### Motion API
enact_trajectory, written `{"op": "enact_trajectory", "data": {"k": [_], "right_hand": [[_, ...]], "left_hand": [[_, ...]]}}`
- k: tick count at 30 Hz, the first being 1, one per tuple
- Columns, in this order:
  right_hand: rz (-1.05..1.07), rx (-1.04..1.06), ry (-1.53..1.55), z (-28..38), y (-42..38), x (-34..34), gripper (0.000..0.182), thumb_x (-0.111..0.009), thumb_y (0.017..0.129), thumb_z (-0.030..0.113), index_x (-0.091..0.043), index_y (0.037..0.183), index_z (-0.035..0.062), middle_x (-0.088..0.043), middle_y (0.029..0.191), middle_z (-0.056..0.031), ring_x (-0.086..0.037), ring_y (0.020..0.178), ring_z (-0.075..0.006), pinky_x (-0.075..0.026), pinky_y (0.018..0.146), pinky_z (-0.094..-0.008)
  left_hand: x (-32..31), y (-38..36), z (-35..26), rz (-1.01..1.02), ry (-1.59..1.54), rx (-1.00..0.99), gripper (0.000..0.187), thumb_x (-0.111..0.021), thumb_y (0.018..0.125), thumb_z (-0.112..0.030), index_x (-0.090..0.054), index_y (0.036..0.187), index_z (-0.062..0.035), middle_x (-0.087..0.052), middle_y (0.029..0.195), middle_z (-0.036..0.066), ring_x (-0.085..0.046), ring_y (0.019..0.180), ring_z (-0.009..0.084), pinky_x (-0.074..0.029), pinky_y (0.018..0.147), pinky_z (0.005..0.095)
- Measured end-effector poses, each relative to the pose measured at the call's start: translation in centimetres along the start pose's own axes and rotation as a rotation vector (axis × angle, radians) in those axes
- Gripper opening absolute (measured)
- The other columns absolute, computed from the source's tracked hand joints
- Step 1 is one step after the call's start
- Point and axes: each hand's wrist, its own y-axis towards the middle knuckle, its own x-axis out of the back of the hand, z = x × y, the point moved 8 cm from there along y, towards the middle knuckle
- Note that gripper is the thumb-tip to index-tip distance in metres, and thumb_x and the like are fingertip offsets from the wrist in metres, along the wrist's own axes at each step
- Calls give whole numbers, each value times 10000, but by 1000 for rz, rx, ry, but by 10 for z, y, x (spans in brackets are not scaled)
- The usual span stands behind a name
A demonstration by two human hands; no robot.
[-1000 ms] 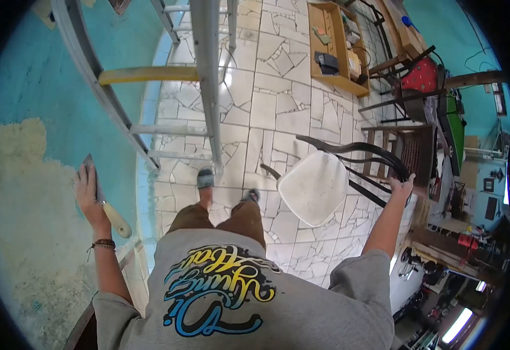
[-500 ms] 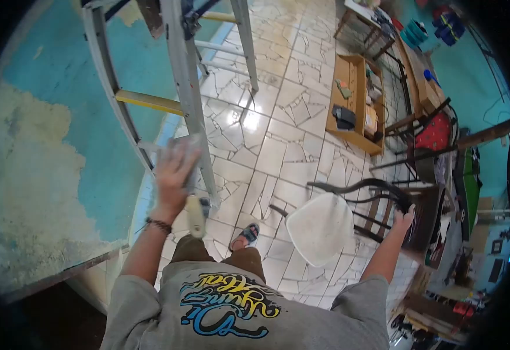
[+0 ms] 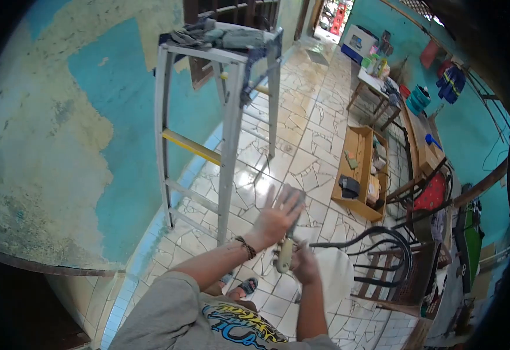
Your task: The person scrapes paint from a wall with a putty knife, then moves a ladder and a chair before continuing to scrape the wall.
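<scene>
My left hand (image 3: 275,217), with a dark bracelet at the wrist, holds a scraper by its blade end, fingers stretched along the grey blade. The scraper's pale handle (image 3: 285,255) points down toward me. My right hand (image 3: 306,266), slightly blurred, is at the handle, its fingers seeming to curl behind it. Below and behind the right hand is a chair with a white seat (image 3: 332,274) and a black curved back (image 3: 407,256).
An aluminium stepladder (image 3: 229,151) with grey cloths (image 3: 223,38) on top stands by the peeling turquoise wall (image 3: 112,122). A wooden box (image 3: 348,175) lies on the tiled floor (image 3: 290,131). Tables and chairs line the right side.
My left hand has moved right with the scraper. My right hand has left the chair back and come to the scraper's handle. The view has tilted up, showing the ladder's top.
</scene>
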Motion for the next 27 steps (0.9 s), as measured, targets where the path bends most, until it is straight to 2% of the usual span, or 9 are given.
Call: {"op": "enact_trajectory", "data": {"k": [2,7,10,12,14,15,18,21,27], "right_hand": [[51,-18,67,-14,-1,-62,465,-459,970,479,-525,1126,46,-609,897,-109,-584,624,-210,-484,514,-329],[-237,-55,-33,-13,-5,-79,165,-613,902,185,-489,872,81,-472,573,-24,-431,397,-125,-375,364,-261],[-436,24,-157,-21,-12,-40,184,-632,873,160,-469,833,85,-450,558,-33,-435,381,-165,-376,353,-306],[-425,33,-100,-24,-13,-39,193,-655,846,97,-464,861,75,-474,565,-51,-471,396,-183,-396,356,-318],[-439,47,-153,-23,-12,-62,212,-637,871,94,-438,795,92,-457,551,-35,-402,367,-136,-326,335,-262],[-452,59,-179,-25,-7,-70,236,-628,883,93,-426,763,100,-448,544,-28,-367,352,-112,-291,324,-235],[-356,39,-290,-52,13,-71,279,-682,862,229,-476,721,107,-449,602,-8,-463,444,-116,-534,409,-331],[-395,-10,-196,-63,13,-66,182,-668,843,111,-492,836,62,-504,606,-44,-490,437,-143,-431,396,-287],[-480,-38,-239,-45,-12,-18,224,-688,808,43,-477,882,67,-516,599,-58,-495,419,-176,-411,391,-319]], "left_hand": [[0,-7,-4,44,64,-69,460,-526,851,-196,-546,1305,-126,-421,1437,146,-328,1368,387,-204,1114,620],[26,-38,98,-265,-94,153,401,-557,839,-113,-579,1236,-64,-506,1346,173,-424,1298,367,-295,1107,494],[47,-86,252,-721,-346,875,608,-733,732,-119,-474,1249,65,-551,1160,273,-515,1101,426,-393,986,446],[-55,-133,380,-926,-810,1366,756,-787,767,-307,-407,1317,47,-533,1208,213,-512,1138,356,-395,982,444],[-73,-125,403,-754,-1409,1599,642,-713,842,-392,-403,1259,-16,-562,1087,154,-574,973,327,-461,869,484],[-82,-112,417,-750,-1593,1437,575,-691,854,-406,-418,1215,-52,-552,1046,138,-575,908,304,-476,817,472],[-58,-66,407,-997,-1962,1229,266,-646,889,-327,-489,943,-119,-494,795,79,-521,650,251,-479,629,414],[-67,-76,405,-1071,-2033,1247,266,-595,901,-244,-416,738,-134,-376,599,41,-434,515,226,-426,532,391],[-33,-119,372,-1151,-1900,1415,88,-513,855,-158,-463,850,-86,-387,602,58,-420,474,227,-410,485,391]]}}
